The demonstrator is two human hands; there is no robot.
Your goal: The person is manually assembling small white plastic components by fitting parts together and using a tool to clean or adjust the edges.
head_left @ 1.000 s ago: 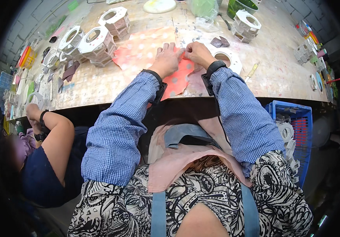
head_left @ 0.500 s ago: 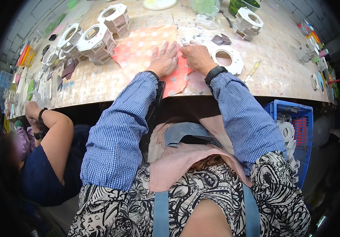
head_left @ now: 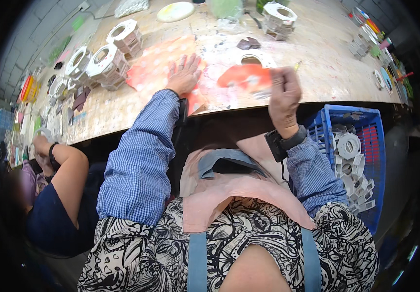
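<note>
My left hand (head_left: pixel 185 74) lies flat with its fingers spread on an orange-red sheet with pale dots (head_left: pixel 160 54), pressing it to the table. Whether the sheet is cloth or thin paper I cannot tell. My right hand (head_left: pixel 286 97), closed and raised near the table's front edge, grips a separate piece of the dotted sheet (head_left: pixel 244 78). This piece is blurred and stretches leftward from the fingers. Behind it lies a white plate with a round hole (head_left: pixel 264 57), partly hidden by the piece.
White many-sided frames (head_left: pixel 104 64) stand at the left, and another (head_left: pixel 279 20) at the back. Dark folded scraps (head_left: pixel 248 44) lie beyond the plate. A blue crate (head_left: pixel 375 168) holding white parts stands to my right. A co-worker's arm (head_left: pixel 69 168) is at the left.
My right hand has swung right and toward me, carrying a piece of the dotted sheet away from the rest. My left hand stays on the sheet. The view has shifted slightly.
</note>
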